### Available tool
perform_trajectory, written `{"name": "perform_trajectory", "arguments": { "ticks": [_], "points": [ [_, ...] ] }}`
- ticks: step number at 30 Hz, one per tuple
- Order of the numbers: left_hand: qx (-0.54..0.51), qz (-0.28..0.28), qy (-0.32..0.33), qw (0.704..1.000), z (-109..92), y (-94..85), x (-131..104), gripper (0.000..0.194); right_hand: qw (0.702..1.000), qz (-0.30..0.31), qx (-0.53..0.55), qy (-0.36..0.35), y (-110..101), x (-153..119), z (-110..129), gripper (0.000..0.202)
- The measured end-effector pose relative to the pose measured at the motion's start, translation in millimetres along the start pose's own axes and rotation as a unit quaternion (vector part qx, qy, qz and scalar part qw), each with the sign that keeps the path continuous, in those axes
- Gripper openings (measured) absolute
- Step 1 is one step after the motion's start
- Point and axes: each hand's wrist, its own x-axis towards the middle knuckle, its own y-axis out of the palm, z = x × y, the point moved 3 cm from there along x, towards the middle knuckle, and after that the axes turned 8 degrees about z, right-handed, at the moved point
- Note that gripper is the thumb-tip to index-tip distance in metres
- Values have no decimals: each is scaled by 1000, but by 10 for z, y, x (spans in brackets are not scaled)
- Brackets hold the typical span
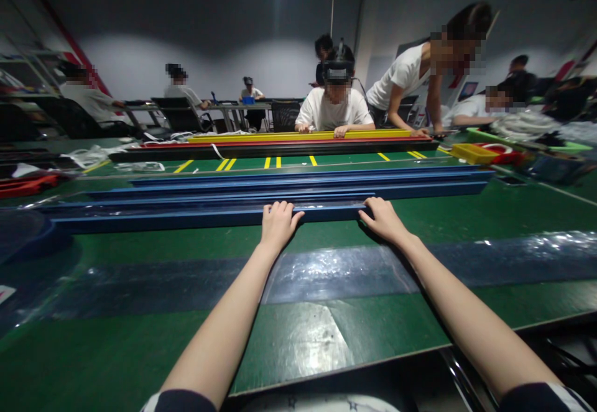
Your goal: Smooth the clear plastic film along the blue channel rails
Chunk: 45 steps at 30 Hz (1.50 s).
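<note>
A long blue channel-shaped strip [163, 219] lies across the green table [186, 331], running left from between my hands. My left hand [278, 222] grips its right part, the fingers over the top and the thumb along the near side. At the strip's right end, my right hand [382, 218] is closed on it in the same way, fingertips partly hidden. Several more blue strips [438, 187] lie parallel just behind. A flat band of clear plastic film [336, 269] stretches over the table beneath my forearms.
Across the table a seated person [333, 107] holds a yellow strip [280, 135]; a black strip [280, 152] lies before it. Another person [405, 82] leans in from the right. A yellow bin [473, 153] stands far right, and a blue rounded object [28, 232] sits left.
</note>
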Motion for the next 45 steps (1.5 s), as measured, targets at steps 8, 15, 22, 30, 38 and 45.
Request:
{"name": "perform_trajectory", "arguments": {
  "ticks": [8, 15, 22, 30, 38, 45],
  "points": [
    [-2, -2, 1, 1000, 4, 5, -1, 36, 1000, 11, -7, 6, -15, -6, 22, 20],
    [6, -3, 0, 1000, 2, 11, -1, 37, 1000, 4, -6, 1, -9, -4, 9, 20],
    [-14, 1, -3, 1000, 1, 5, 0, 37, 1000, 2, 1, 0, -19, -9, 11, 20],
    [-7, 5, -6, 1000, -12, -11, 7, 34, 1000, 7, -9, -6, -58, -12, 7, 24],
    [-14, 1, -4, 1000, -31, -39, -14, 31, 1000, -2, -7, -13, -152, 92, 294, 23],
    [-28, -6, -10, 1000, -19, -26, -10, 30, 996, 11, 88, -33, -41, 270, 660, 18]
  ]
}}
